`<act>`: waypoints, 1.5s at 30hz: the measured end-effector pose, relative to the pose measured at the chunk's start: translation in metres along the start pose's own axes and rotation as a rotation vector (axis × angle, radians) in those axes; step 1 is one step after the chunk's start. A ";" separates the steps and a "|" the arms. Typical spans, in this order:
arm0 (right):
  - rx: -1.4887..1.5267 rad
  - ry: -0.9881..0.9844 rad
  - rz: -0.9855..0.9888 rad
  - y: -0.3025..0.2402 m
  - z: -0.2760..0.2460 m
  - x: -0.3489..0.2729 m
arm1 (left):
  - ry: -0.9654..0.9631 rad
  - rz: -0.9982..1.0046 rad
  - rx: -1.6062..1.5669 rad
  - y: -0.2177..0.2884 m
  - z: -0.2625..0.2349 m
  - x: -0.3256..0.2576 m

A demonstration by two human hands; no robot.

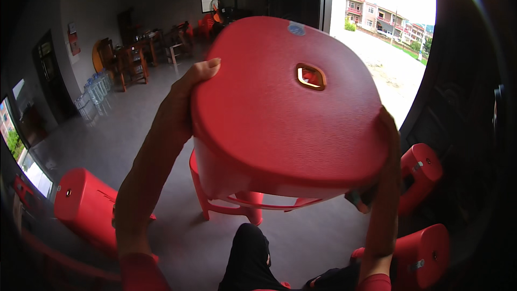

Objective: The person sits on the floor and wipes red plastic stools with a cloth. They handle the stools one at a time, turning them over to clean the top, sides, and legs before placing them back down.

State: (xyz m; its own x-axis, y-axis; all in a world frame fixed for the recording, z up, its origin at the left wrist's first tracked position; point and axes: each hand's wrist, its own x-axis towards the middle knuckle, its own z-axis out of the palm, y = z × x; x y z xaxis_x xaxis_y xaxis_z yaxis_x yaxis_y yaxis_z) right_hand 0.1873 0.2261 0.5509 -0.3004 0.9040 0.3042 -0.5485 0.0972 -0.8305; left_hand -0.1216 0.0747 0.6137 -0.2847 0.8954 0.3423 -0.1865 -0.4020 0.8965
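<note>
Raised close in front of me is a red plastic stool with a rounded, grained seat. Its seat has a small gold-rimmed hole and a bluish sticker near the far edge. My left hand grips the seat's left edge, thumb on top and fingers hidden along the side. On the right edge, my right hand holds the stool, mostly in shadow. Something dark and greenish shows by the right fingers below the seat; I cannot make out what it is. Another red stool stands on the floor partly behind the raised one.
A red stool sits at my left. Two more, an upper stool and a lower stool, are at my right. Farther back are clear plastic bottles, a wooden table and a fan. An open doorway lies at far right.
</note>
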 end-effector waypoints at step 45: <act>-0.413 0.399 0.326 0.220 -0.310 -0.202 | 0.141 -0.602 -0.116 -0.447 0.017 -0.137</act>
State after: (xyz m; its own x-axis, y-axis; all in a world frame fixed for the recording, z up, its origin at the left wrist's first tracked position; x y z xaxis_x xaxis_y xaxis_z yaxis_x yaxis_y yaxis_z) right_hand 0.3690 0.1937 0.1622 -0.0445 0.9913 -0.1240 -0.1096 -0.1282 -0.9857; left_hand 0.0166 0.1352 0.1711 -0.2178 0.9406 -0.2605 -0.4516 0.1395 0.8813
